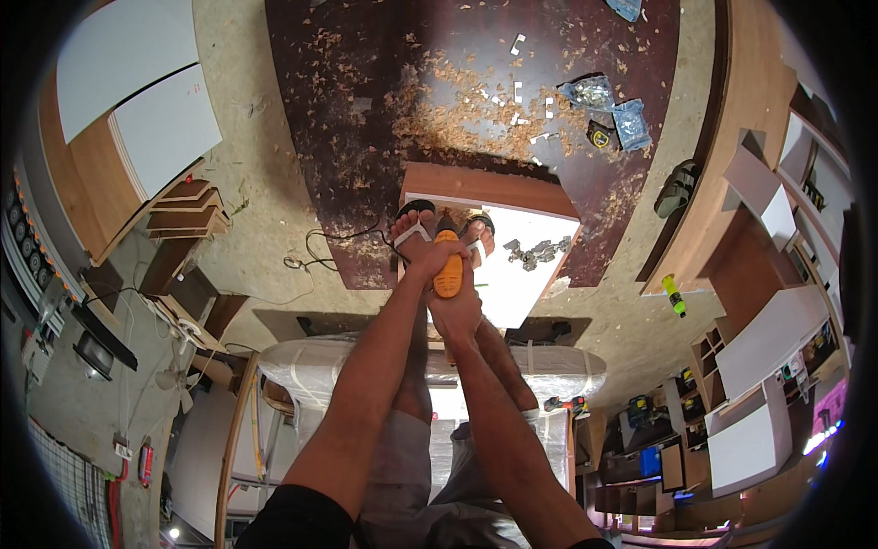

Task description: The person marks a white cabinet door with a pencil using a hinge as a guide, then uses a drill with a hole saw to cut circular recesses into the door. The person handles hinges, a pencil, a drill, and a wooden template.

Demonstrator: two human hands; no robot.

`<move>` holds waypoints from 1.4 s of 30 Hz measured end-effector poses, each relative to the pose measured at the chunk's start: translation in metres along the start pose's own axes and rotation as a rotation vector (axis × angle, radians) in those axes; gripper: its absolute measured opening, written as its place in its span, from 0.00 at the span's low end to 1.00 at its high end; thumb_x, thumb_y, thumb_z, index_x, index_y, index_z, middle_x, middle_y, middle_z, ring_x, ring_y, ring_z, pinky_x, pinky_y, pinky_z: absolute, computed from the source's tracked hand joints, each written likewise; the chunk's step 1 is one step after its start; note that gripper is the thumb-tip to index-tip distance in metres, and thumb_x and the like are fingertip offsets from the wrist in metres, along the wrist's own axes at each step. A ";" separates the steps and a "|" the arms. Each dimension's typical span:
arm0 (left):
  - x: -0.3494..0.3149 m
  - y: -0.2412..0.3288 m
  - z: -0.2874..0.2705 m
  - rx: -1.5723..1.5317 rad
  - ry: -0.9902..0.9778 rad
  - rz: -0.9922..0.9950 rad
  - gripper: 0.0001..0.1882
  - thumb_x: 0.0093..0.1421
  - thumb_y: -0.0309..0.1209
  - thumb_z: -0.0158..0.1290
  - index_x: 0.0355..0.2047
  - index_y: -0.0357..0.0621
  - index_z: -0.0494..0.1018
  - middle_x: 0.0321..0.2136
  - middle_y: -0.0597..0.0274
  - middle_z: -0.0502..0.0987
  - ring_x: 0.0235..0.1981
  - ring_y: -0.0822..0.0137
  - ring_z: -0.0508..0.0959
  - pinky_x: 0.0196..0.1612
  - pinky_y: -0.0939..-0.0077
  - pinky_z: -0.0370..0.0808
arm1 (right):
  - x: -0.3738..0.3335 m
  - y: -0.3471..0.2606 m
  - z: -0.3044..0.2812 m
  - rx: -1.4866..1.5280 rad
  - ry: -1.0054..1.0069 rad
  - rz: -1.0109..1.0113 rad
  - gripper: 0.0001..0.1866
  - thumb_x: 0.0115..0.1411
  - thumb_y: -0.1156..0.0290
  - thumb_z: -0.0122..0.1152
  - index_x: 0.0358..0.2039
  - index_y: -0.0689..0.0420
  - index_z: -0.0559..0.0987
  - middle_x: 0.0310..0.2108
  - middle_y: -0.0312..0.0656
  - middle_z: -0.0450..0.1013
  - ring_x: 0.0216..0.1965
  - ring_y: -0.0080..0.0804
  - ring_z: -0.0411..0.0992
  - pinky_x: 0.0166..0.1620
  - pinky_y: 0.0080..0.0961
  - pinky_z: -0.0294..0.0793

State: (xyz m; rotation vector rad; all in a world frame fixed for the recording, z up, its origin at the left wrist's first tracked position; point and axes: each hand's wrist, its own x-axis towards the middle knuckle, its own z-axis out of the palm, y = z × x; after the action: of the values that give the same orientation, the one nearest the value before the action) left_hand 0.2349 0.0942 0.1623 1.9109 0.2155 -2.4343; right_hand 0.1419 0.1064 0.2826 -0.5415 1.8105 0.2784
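An orange power drill (448, 277) stands in front of me, its front end pointing away between my sandaled feet. My left hand (437, 260) is closed on its upper left side. My right hand (456, 306) wraps around its lower part, which the fingers mostly hide. Under my feet lies a white panel (503, 297) with a brown edge side at the far end. The drill's tip is near that panel's far part; my hands and feet conceal whether it touches. To the right of the feet, a pile of grey metal fittings (536, 253) rests on the panel.
Wood shavings (457, 101) and small white pieces cover a dark red board beyond. Clear plastic bags (631, 124) and a tape measure (600, 136) lie at its right. A black cord (320, 249) loops at left. A bright yellow-green bottle (673, 296) and cabinet parts stand right.
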 end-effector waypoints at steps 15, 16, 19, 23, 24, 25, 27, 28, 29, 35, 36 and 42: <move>0.020 -0.007 -0.004 0.163 0.125 0.039 0.37 0.55 0.40 0.70 0.58 0.28 0.72 0.48 0.50 0.79 0.44 0.63 0.83 0.52 0.70 0.80 | 0.002 0.003 0.002 0.042 0.020 -0.014 0.57 0.56 0.50 0.77 0.82 0.40 0.56 0.58 0.54 0.83 0.58 0.57 0.83 0.61 0.49 0.82; 0.022 -0.007 -0.003 0.164 0.141 0.049 0.37 0.55 0.40 0.70 0.58 0.28 0.71 0.48 0.50 0.79 0.44 0.63 0.83 0.52 0.70 0.80 | 0.002 0.002 0.000 0.046 -0.004 0.015 0.58 0.55 0.51 0.79 0.82 0.42 0.58 0.60 0.51 0.82 0.60 0.52 0.82 0.63 0.46 0.81; 0.021 -0.007 -0.002 0.141 0.135 0.049 0.40 0.54 0.40 0.71 0.59 0.27 0.69 0.49 0.49 0.78 0.45 0.63 0.82 0.51 0.70 0.80 | 0.003 0.000 -0.004 0.042 -0.030 0.029 0.58 0.55 0.52 0.81 0.82 0.43 0.59 0.63 0.49 0.81 0.63 0.47 0.81 0.65 0.43 0.80; 0.016 -0.006 -0.003 0.076 0.065 0.016 0.43 0.52 0.40 0.72 0.60 0.27 0.66 0.51 0.47 0.77 0.45 0.63 0.82 0.51 0.70 0.80 | 0.000 0.001 -0.001 0.050 -0.010 0.026 0.57 0.55 0.52 0.80 0.82 0.42 0.59 0.61 0.50 0.82 0.62 0.49 0.82 0.64 0.43 0.81; 0.014 -0.007 -0.003 0.061 0.052 0.009 0.43 0.52 0.40 0.72 0.60 0.26 0.66 0.51 0.47 0.76 0.45 0.63 0.82 0.51 0.69 0.80 | -0.002 0.002 -0.001 0.039 0.010 0.002 0.57 0.56 0.51 0.78 0.82 0.39 0.57 0.59 0.51 0.83 0.59 0.53 0.83 0.62 0.47 0.82; 0.014 -0.007 -0.003 0.059 0.052 0.011 0.44 0.52 0.40 0.73 0.61 0.26 0.65 0.51 0.46 0.76 0.45 0.63 0.82 0.51 0.69 0.80 | -0.003 0.003 0.000 0.029 0.019 -0.015 0.56 0.57 0.49 0.76 0.82 0.37 0.56 0.56 0.53 0.84 0.57 0.57 0.83 0.60 0.50 0.83; 0.014 -0.009 -0.002 0.076 0.082 0.027 0.46 0.51 0.40 0.73 0.61 0.26 0.64 0.52 0.46 0.75 0.46 0.63 0.82 0.51 0.69 0.81 | -0.004 0.004 0.001 0.026 0.028 -0.028 0.56 0.57 0.48 0.74 0.82 0.35 0.55 0.54 0.55 0.84 0.54 0.61 0.84 0.57 0.53 0.84; 0.015 -0.010 0.000 0.096 0.112 0.046 0.46 0.51 0.40 0.74 0.61 0.26 0.63 0.52 0.45 0.75 0.46 0.63 0.82 0.50 0.69 0.81 | -0.005 0.004 0.001 0.033 0.025 -0.024 0.55 0.58 0.48 0.74 0.82 0.35 0.55 0.54 0.55 0.84 0.54 0.61 0.84 0.57 0.53 0.84; 0.014 -0.011 0.001 0.126 0.165 0.074 0.47 0.50 0.40 0.74 0.62 0.25 0.62 0.53 0.45 0.75 0.46 0.63 0.82 0.50 0.69 0.81 | -0.006 0.004 0.002 0.037 0.023 0.001 0.55 0.58 0.49 0.74 0.81 0.36 0.55 0.54 0.55 0.84 0.54 0.62 0.84 0.57 0.53 0.84; 0.009 -0.011 0.002 0.100 0.189 0.057 0.48 0.50 0.40 0.74 0.62 0.25 0.61 0.51 0.46 0.75 0.43 0.63 0.82 0.49 0.68 0.81 | -0.010 0.004 0.000 0.060 0.050 -0.001 0.55 0.57 0.53 0.79 0.81 0.45 0.61 0.55 0.50 0.85 0.55 0.50 0.86 0.59 0.44 0.84; 0.009 -0.013 0.000 0.104 0.170 0.042 0.46 0.50 0.40 0.74 0.61 0.26 0.62 0.50 0.47 0.76 0.41 0.63 0.82 0.49 0.68 0.81 | -0.012 0.004 -0.001 0.072 0.047 -0.018 0.55 0.57 0.54 0.79 0.81 0.45 0.61 0.55 0.50 0.85 0.55 0.49 0.86 0.59 0.44 0.84; 0.023 -0.023 -0.012 -0.013 -0.094 -0.035 0.36 0.54 0.40 0.72 0.55 0.30 0.71 0.43 0.54 0.78 0.39 0.64 0.82 0.48 0.68 0.80 | -0.021 0.001 -0.004 0.041 0.040 -0.018 0.55 0.57 0.60 0.78 0.82 0.48 0.59 0.59 0.50 0.83 0.60 0.46 0.83 0.63 0.43 0.81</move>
State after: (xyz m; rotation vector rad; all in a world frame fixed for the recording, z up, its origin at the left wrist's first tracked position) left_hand 0.2381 0.1198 0.1390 1.7976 0.2628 -2.5300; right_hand 0.1431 0.1101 0.3032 -0.5370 1.8450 0.2191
